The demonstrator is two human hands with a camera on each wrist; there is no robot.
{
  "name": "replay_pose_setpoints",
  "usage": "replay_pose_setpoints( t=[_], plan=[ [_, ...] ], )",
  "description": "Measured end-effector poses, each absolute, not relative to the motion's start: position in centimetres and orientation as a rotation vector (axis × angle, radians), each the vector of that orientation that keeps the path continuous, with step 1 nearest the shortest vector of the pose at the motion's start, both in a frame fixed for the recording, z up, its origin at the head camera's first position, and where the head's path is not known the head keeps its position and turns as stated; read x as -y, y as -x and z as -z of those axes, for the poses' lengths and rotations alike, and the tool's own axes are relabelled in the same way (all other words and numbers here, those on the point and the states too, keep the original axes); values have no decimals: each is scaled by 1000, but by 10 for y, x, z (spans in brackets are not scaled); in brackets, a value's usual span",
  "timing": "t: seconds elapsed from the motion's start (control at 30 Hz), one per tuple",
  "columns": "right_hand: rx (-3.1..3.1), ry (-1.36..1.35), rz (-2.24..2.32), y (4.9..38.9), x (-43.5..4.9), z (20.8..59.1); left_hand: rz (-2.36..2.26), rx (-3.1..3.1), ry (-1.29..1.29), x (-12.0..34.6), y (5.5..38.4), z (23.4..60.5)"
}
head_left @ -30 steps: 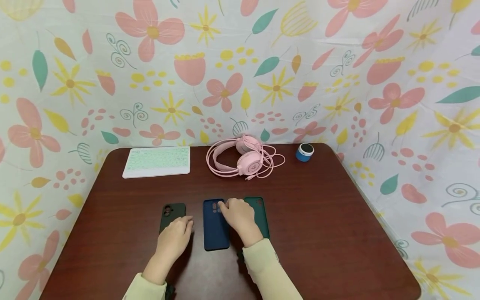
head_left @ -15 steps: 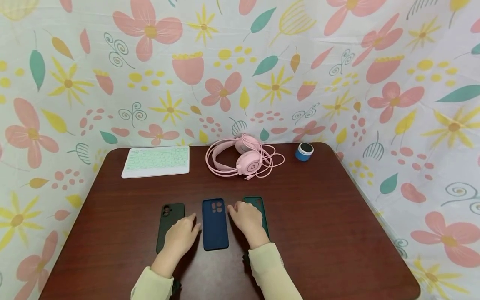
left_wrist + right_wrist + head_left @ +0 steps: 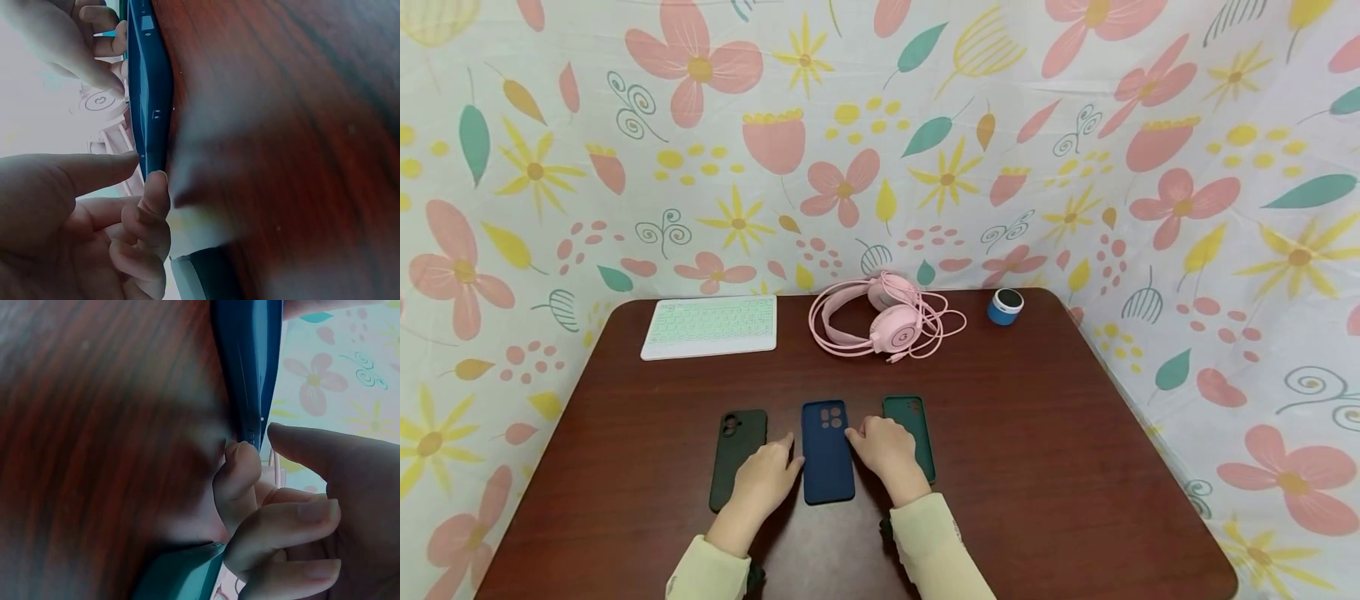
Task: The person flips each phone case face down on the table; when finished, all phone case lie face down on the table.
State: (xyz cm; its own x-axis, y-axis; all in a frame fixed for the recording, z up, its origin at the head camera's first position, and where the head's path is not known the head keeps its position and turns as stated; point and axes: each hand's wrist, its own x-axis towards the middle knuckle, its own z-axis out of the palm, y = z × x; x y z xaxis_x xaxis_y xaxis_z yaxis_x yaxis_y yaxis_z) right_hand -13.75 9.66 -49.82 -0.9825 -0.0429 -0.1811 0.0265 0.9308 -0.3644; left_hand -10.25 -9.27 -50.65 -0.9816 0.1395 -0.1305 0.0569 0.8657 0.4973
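Note:
A dark blue phone case (image 3: 828,468) lies flat, hollow side up, between both hands. My left hand (image 3: 762,479) pinches its left edge; in the left wrist view the thumb and a curled finger meet at the blue rim. From the other side my right hand (image 3: 887,452) pinches the right edge between thumb and index finger, as the right wrist view shows. A black phone case (image 3: 741,437) with a camera cutout lies left of the blue one, partly under my left forearm. The green phone case (image 3: 919,429) at the right is partly hidden by my right hand.
A white keyboard (image 3: 711,327) with green keys lies at the back left of the dark wooden table (image 3: 1037,467). Pink headphones (image 3: 895,329) with a coiled cable sit at the back middle. Right of them stands a small blue and white cylinder (image 3: 1004,308). Flowered cloth (image 3: 850,108) hangs behind.
My left hand has come right from the black case to the blue case's left edge. My right hand has shifted from the blue case's upper corner down to its right edge.

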Motion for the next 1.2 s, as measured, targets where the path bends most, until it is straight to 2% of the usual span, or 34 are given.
replay_pose_setpoints(
  t=[1.2],
  plan=[
    [-2915, 101, 546, 136, -90, 503, -884, -2841, -203, 86, 101, 509]
  ],
)
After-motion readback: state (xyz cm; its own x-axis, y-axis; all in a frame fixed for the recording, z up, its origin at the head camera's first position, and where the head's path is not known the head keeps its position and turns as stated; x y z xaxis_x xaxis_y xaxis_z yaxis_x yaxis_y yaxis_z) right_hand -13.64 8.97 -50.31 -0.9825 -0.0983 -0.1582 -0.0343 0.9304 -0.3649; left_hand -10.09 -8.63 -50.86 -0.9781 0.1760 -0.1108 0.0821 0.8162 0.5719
